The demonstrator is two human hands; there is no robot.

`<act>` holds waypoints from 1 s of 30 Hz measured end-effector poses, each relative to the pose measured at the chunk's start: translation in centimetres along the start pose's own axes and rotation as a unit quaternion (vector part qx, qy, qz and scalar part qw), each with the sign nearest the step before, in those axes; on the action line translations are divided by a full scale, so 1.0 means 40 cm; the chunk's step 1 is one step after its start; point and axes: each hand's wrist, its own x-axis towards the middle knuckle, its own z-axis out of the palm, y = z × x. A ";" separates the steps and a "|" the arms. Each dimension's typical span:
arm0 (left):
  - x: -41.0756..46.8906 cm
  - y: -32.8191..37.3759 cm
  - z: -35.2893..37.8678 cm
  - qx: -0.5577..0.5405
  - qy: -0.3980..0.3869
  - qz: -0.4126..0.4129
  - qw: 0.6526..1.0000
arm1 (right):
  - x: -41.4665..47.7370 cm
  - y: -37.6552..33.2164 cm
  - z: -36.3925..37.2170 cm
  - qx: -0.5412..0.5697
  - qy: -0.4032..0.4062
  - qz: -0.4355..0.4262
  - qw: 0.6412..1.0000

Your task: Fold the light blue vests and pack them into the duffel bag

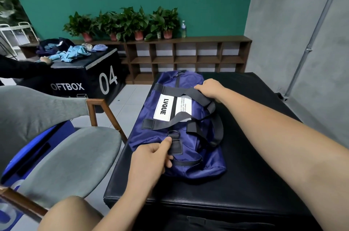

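Observation:
A dark blue duffel bag with black straps and a white LVQUE label lies closed on the black padded block in front of me. My left hand pinches the black tab below the metal ring at the bag's near end. My right hand grips a black carry strap near the bag's far right side. Light blue vests lie in a loose heap on a black box far to the left, out of reach of both hands.
A grey upholstered chair with wooden legs stands left of the block. The black box marked 04 holds dark clothes and a cap; another person's hand and sleeve rest there. A wooden shelf with potted plants lines the back wall.

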 end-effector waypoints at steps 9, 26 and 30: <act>0.053 -0.034 -0.044 0.064 0.053 0.081 0.993 | -0.047 0.022 -0.069 0.091 0.087 0.010 0.992; 0.390 -0.032 -0.154 0.267 0.125 0.157 0.943 | -0.471 0.198 -0.115 0.313 0.116 0.017 0.942; 0.362 -0.025 -0.154 0.232 0.119 0.191 0.946 | -0.540 0.203 -0.092 0.174 0.156 -0.056 0.971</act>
